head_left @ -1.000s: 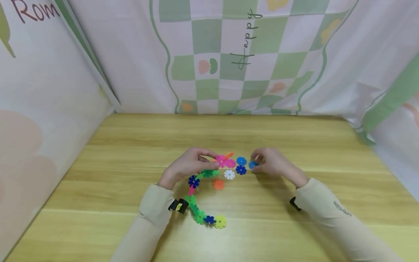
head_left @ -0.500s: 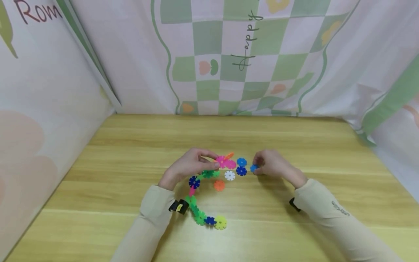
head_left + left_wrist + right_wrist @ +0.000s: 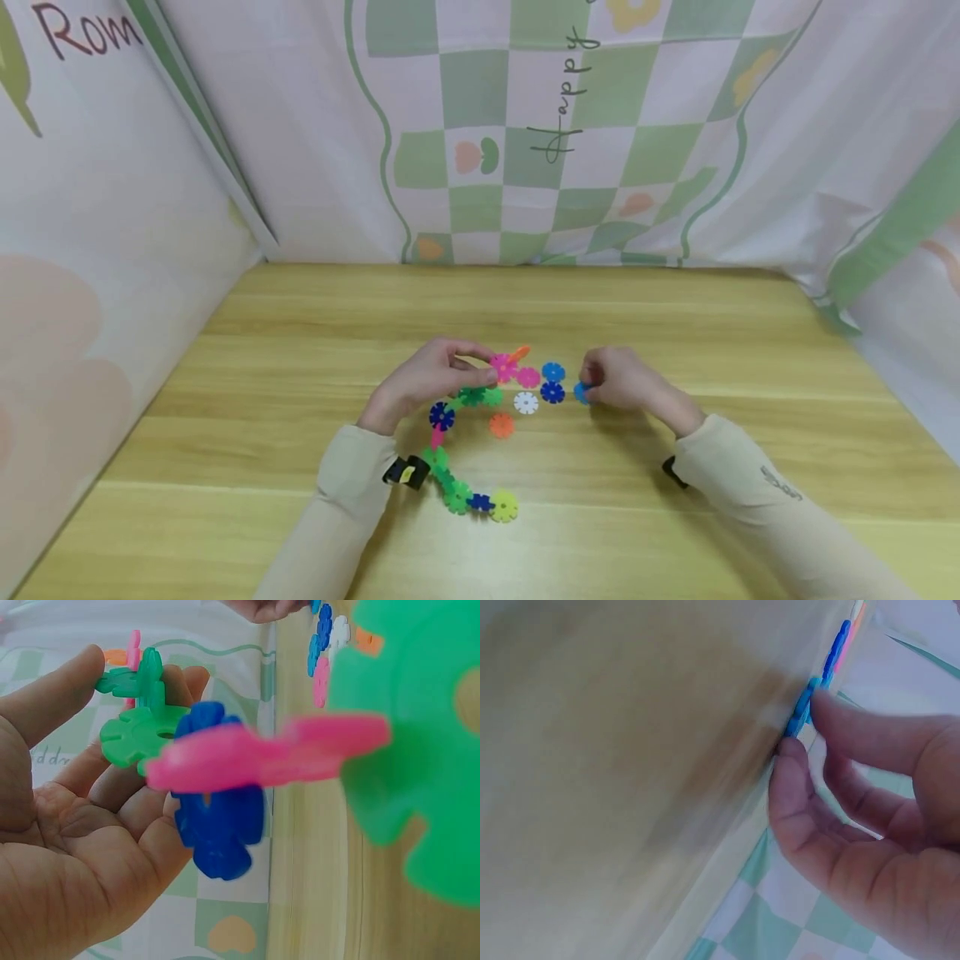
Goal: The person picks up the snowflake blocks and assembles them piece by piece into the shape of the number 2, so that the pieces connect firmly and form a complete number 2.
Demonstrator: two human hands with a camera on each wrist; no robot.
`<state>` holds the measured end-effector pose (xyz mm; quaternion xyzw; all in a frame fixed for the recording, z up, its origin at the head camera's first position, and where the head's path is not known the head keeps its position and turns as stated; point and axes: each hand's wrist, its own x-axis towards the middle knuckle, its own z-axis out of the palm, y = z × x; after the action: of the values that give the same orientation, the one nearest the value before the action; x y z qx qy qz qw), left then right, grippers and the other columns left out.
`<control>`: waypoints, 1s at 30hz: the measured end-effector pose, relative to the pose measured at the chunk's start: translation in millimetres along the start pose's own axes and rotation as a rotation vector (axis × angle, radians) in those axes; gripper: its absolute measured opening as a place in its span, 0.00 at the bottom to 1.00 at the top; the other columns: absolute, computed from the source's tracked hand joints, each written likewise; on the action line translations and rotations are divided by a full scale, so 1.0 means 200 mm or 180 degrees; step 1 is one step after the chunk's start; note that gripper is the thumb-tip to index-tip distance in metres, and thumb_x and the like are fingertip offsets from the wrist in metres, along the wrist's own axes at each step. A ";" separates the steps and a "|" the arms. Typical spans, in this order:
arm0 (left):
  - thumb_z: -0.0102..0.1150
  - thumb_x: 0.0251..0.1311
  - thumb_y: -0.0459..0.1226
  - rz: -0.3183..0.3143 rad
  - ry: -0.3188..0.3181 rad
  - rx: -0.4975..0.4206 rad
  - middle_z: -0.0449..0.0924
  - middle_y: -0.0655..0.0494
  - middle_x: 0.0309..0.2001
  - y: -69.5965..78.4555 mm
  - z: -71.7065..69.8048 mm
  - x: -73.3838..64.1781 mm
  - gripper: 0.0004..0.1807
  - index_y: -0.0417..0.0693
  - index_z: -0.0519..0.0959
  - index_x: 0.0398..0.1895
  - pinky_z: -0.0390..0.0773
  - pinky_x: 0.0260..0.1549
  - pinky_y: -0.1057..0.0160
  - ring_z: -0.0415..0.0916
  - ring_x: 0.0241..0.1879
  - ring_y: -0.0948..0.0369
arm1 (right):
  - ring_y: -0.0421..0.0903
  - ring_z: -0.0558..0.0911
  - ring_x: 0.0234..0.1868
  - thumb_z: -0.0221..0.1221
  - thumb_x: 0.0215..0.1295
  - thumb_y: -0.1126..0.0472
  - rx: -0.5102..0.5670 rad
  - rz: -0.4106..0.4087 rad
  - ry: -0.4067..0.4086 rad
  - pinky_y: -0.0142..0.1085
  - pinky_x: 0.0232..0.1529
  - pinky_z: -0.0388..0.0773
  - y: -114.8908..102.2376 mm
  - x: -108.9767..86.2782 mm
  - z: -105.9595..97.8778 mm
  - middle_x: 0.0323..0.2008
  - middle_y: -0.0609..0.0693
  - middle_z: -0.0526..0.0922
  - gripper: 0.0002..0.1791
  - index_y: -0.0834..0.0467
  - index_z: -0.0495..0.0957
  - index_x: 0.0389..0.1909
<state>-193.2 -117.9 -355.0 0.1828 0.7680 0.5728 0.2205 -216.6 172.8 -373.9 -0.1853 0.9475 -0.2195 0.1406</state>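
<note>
My left hand holds a curved chain of interlocking snowflake discs near its far end, thumb and fingers about the green discs. Beyond the fingertips the chain continues with a pink disc and a tilted orange disc. A dark blue disc and a pink one hang closer to the wrist. The chain's near end is a yellow disc. My right hand pinches a light blue snowflake disc by its edge, low at the tabletop; the fingertips partly hide it.
Between the hands lie loose snowflake discs: pink, light blue, dark blue, white and orange. The wooden table meets a printed curtain at the back and another on the left.
My right hand has come slightly nearer with the light blue disc, its fingers closing on it. The left hand and the chain's pink end have shifted slightly left, away from the loose pink disc.
</note>
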 end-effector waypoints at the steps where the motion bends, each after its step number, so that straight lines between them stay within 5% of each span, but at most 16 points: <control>1: 0.60 0.64 0.38 0.0002 0.0005 0.0014 0.83 0.50 0.42 0.00 0.00 0.00 0.18 0.42 0.78 0.55 0.79 0.36 0.63 0.80 0.47 0.47 | 0.48 0.76 0.32 0.66 0.54 0.70 0.0000 -0.0022 0.0010 0.42 0.37 0.77 0.00 0.00 0.00 0.29 0.51 0.77 0.08 0.62 0.75 0.30; 10: 0.60 0.64 0.39 0.0005 0.0001 0.0048 0.84 0.50 0.41 0.00 0.00 0.00 0.18 0.43 0.78 0.55 0.77 0.34 0.61 0.80 0.46 0.50 | 0.46 0.73 0.31 0.69 0.54 0.62 -0.0008 -0.0189 -0.0082 0.40 0.34 0.73 0.00 -0.01 0.00 0.29 0.51 0.76 0.12 0.62 0.77 0.36; 30: 0.60 0.64 0.38 0.0033 0.0007 0.0037 0.83 0.46 0.42 0.00 0.00 -0.01 0.18 0.42 0.78 0.55 0.78 0.33 0.64 0.81 0.44 0.50 | 0.44 0.74 0.26 0.63 0.55 0.74 0.0175 -0.0232 0.0057 0.35 0.28 0.73 -0.02 -0.04 0.02 0.26 0.50 0.77 0.09 0.62 0.73 0.32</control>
<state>-191.8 -118.0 -354.3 0.1875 0.7705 0.5697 0.2157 -207.0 172.4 -373.9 -0.2138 0.9349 -0.2521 0.1292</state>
